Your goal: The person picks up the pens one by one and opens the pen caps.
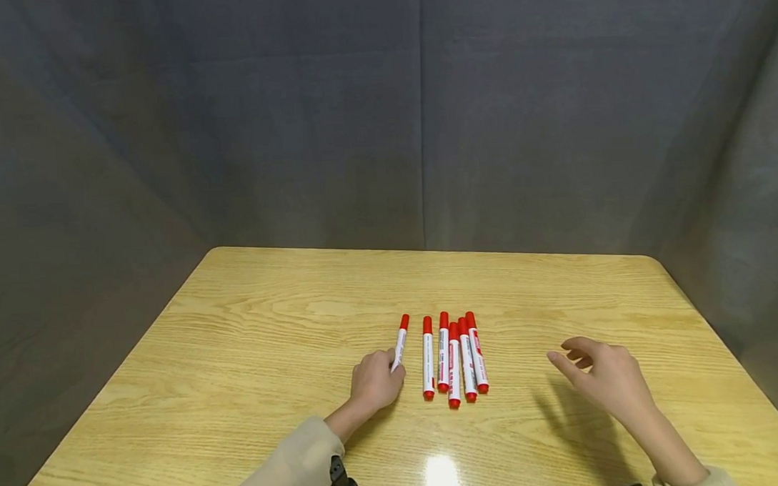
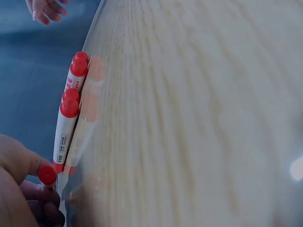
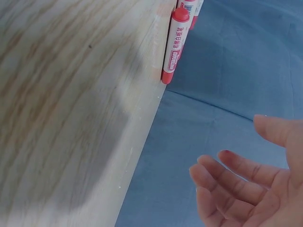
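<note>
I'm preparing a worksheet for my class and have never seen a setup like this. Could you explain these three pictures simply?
There is no machine here: a person works with two bare hands. The widest picture comes from a camera worn on the head, looking forward and down. The other two come from a camera on each wrist, so the table looks tipped.

On the wooden table, in front of a dark cloth, five red-capped white markers lie side by side. The left hand grips a sixth marker just left of them. The right hand holds nothing and hovers over the table's right side.
</note>
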A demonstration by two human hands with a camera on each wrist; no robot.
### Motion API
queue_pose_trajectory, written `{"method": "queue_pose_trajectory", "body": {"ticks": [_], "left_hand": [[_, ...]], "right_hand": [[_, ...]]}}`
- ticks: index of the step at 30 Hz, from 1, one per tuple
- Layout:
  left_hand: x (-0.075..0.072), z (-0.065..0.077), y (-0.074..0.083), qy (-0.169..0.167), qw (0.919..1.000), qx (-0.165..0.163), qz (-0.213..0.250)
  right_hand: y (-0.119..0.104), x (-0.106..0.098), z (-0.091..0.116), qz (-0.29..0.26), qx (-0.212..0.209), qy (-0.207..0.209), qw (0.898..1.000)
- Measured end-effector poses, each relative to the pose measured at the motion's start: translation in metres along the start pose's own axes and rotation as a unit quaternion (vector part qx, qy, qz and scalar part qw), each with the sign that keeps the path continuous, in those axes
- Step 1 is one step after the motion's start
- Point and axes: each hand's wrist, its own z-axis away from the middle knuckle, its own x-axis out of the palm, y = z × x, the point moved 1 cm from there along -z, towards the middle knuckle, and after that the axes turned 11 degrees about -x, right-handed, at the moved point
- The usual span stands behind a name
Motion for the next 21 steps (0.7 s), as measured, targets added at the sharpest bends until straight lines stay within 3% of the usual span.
{"method": "queue_pose_trajectory", "body": {"ticks": [21], "left_hand": [[-0.0005, -0.0016, 0.0004, -0.009, 0.9916, 0.006, 0.129]], "right_hand": [[0.0011, 0.0030, -0.0012, -0.005, -0.006, 0.000, 1.000]]}}
